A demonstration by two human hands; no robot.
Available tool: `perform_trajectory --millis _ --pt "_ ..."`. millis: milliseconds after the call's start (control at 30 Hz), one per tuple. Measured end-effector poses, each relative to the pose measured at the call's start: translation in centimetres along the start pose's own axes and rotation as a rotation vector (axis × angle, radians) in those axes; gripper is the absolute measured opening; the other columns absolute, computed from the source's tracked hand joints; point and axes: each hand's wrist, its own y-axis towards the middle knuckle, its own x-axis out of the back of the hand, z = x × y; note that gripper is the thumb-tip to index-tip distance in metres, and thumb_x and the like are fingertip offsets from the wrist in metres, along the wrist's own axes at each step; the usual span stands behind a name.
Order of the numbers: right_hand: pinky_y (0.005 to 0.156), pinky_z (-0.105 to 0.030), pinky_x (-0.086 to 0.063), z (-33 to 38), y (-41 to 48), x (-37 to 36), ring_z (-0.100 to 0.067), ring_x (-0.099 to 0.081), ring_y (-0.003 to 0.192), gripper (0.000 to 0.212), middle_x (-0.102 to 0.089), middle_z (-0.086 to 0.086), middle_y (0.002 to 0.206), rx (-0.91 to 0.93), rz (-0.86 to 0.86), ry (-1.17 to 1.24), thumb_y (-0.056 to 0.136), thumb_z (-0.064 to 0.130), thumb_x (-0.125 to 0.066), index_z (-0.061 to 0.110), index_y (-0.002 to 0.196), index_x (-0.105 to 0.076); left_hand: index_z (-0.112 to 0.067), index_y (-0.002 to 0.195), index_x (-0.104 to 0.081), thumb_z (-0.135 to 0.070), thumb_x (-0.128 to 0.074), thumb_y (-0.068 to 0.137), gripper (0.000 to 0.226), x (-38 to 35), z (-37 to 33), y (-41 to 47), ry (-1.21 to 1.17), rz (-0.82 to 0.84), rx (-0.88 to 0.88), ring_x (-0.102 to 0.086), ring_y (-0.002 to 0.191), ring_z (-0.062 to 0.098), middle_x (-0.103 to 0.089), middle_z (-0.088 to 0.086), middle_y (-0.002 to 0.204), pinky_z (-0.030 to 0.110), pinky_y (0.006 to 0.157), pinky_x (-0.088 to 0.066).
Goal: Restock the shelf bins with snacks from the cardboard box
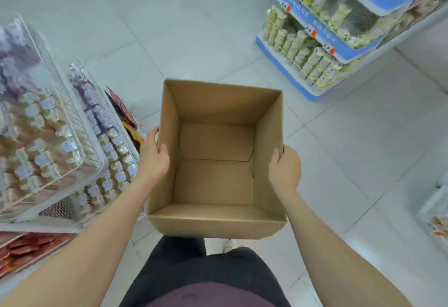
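An open brown cardboard box (215, 103) hangs in front of me above the floor, and its inside shows only bare cardboard. My left hand (154, 159) grips its left wall, thumb hooked over the rim. On the right wall, my right hand (284, 168) holds the same way, thumb inside the box. Clear plastic shelf bins (51, 122) full of small wrapped snacks stand at my left, close to the box's left side.
A blue display stand (312, 47) stacked with pale yellow packs rises at the far right. Red packets fill a lower shelf (26, 248) at the bottom left. Pale tiled floor (194, 28) stretches ahead. Another rack edge (436, 222) shows at the right border.
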Motion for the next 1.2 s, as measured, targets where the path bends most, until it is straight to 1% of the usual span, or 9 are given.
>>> perform_trajectory --millis 67,200,400,600,733,800,967,1067,1200 --pt "0.072 -0.039 -0.05 1.7 3.7 -2.3 -0.023 -0.057 0.086 0.025 -0.062 -0.008 0.104 0.054 0.052 -0.023 0.107 0.032 -0.043 0.012 0.101 -0.057 -0.024 0.164 -0.022 -0.009 -0.036 0.111 0.057 -0.5 0.5 1.7 -0.018 -0.073 0.073 -0.054 0.093 -0.006 -0.04 -0.011 0.142 0.013 0.081 -0.041" --pt "0.069 -0.034 -0.043 5.5 10.1 -7.6 -0.022 -0.056 0.084 0.025 -0.06 -0.005 0.101 0.159 0.183 -0.05 0.106 0.03 -0.046 0.01 0.102 -0.06 -0.027 0.162 -0.024 -0.009 -0.038 0.11 0.057 -1.5 3.2 7.3 -0.031 -0.165 0.23 -0.049 0.142 0.033 -0.042 0.007 0.162 0.051 0.112 -0.047" --pt "0.079 -0.036 -0.05 9.2 17.7 -17.7 -0.023 -0.056 0.099 0.049 -0.051 -0.006 0.118 0.268 0.43 -0.097 0.086 0.003 -0.053 0.01 0.134 -0.054 -0.039 0.15 -0.028 -0.022 -0.045 0.106 0.05 -3.4 9.2 16.8 -0.061 -0.234 0.421 -0.061 0.123 0.033 -0.058 0.005 0.143 0.057 0.1 -0.054" --pt "0.103 -0.042 -0.051 9.3 22.4 -29.6 -0.024 -0.052 0.118 0.061 -0.05 -0.008 0.131 0.239 0.678 -0.113 0.084 0.003 -0.058 0.013 0.143 -0.048 -0.023 0.151 -0.03 -0.013 -0.063 0.1 0.062 -7.5 15.2 24.1 -0.131 -0.313 0.644 -0.06 0.118 0.027 -0.054 0.006 0.143 0.038 0.095 -0.051" --pt "0.109 -0.047 -0.05 6.9 24.8 -37.9 -0.026 -0.057 0.124 0.064 -0.052 -0.006 0.139 0.153 0.806 -0.094 0.087 0.02 -0.064 0.014 0.148 -0.045 -0.016 0.159 -0.022 -0.011 -0.068 0.096 0.078 -11.2 20.7 28.4 -0.123 -0.33 0.725 -0.048 0.116 0.017 -0.048 0.0 0.137 0.031 0.097 -0.04" --pt "0.111 -0.049 -0.049 5.3 26.2 -42.1 -0.027 -0.058 0.126 0.066 -0.052 -0.006 0.143 0.121 0.843 -0.093 0.09 0.028 -0.066 0.015 0.151 -0.043 -0.016 0.159 -0.023 -0.011 -0.071 0.094 0.081 -13.1 23.3 30.4 -0.083 -0.346 0.755 -0.048 0.116 0.017 -0.047 -0.002 0.132 0.032 0.098 -0.041" --pt "0.121 -0.05 -0.039 2.0 28.9 -51.2 -0.027 -0.043 0.146 0.076 -0.039 -0.003 0.161 0.127 0.922 -0.105 0.098 0.028 -0.063 0.019 0.161 -0.02 -0.015 0.162 -0.019 -0.021 -0.076 0.088 0.093 -17.8 29.5 35.3 0.071 -0.306 0.872 -0.034 0.143 0.04 -0.033 0.018 0.156 0.047 0.117 -0.035" --pt "0.127 -0.048 -0.027 0.7 29.7 -55.1 -0.024 -0.027 0.156 0.085 -0.021 0.0 0.171 0.16 1.029 -0.124 0.101 0.021 -0.06 0.021 0.164 -0.004 -0.011 0.164 -0.012 -0.017 -0.075 0.087 0.1 -19.9 33.0 37.7 0.079 -0.274 0.913 -0.028 0.149 0.041 -0.027 0.018 0.162 0.048 0.121 -0.031" --pt "0.128 -0.043 -0.024 0.0 29.8 -58.0 -0.025 -0.027 0.153 0.089 -0.021 -0.006 0.167 0.2 1.076 -0.163 0.097 0.014 -0.061 0.013 0.163 -0.001 -0.012 0.165 -0.003 -0.016 -0.077 0.088 0.107 -21.2 36.0 39.1 0.103 -0.285 0.944 -0.022 0.153 0.037 -0.019 0.015 0.167 0.046 0.123 -0.027"
